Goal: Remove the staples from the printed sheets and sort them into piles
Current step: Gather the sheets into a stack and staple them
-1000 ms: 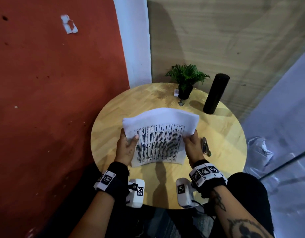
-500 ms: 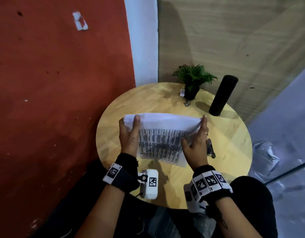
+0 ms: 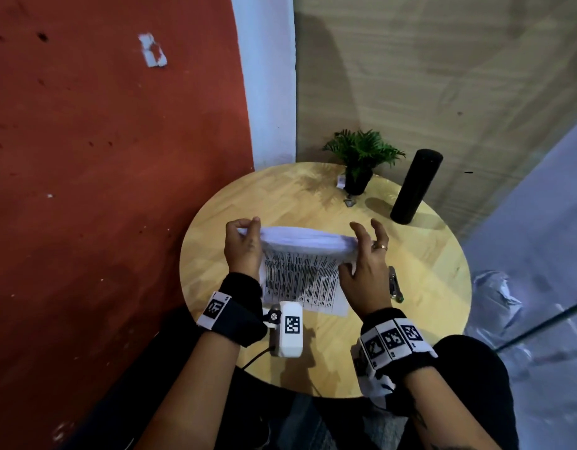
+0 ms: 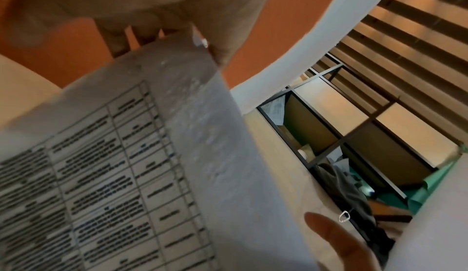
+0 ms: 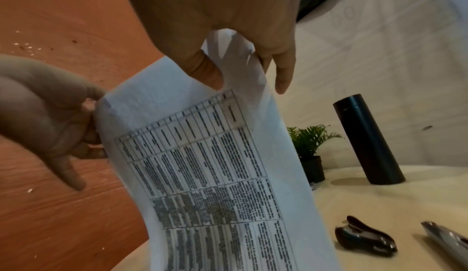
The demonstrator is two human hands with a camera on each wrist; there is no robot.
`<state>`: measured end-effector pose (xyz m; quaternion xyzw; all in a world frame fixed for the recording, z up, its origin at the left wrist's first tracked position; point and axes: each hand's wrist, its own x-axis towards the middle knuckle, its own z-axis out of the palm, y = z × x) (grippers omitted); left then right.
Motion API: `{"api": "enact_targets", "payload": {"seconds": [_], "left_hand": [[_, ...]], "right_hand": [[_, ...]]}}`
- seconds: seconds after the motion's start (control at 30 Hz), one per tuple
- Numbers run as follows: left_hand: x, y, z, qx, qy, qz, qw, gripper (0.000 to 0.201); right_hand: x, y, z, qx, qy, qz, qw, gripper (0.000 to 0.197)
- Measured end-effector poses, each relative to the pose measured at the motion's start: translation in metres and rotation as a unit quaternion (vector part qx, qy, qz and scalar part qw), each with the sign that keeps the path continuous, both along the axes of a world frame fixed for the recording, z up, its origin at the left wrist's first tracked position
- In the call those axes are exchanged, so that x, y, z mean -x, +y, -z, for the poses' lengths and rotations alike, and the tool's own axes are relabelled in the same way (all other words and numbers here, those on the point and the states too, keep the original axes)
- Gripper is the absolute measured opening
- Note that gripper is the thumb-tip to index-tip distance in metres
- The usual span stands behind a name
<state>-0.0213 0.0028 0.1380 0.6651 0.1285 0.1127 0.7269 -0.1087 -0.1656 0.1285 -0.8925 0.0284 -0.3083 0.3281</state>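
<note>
A stack of printed sheets (image 3: 303, 277) with a table of text hangs upright over the round wooden table (image 3: 426, 319); the lower edge seems to touch the tabletop. My left hand (image 3: 244, 233) pinches the top left corner. My right hand (image 3: 358, 251) pinches the top right corner between thumb and forefinger, its other fingers spread. In the left wrist view my left hand (image 4: 197, 41) holds the sheets (image 4: 126, 175) at the corner. The right wrist view shows my right hand (image 5: 235, 71) on the sheets (image 5: 215, 175), with a black staple remover (image 5: 364, 237) lying on the table.
A metal stapler (image 3: 396, 284) lies just right of my right hand. At the back stand a small potted plant (image 3: 361, 157) and a tall black bottle (image 3: 413, 186). A red wall (image 3: 102, 190) is close on the left, a glass panel on the right.
The sheets went from lying flat to hanging upright. Both hands slid from the sides up to the top corners and lifted them.
</note>
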Motion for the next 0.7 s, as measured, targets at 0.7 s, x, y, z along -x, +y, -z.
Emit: {"api": "enact_targets", "payload": {"seconds": [0.7], "left_hand": [[-0.033, 0.032, 0.013, -0.185, -0.160, 0.186, 0.952, 0.014]], "right_hand": [[-0.044, -0.041, -0.015, -0.139, -0.058, -0.027, 0.988, 0.022]]}}
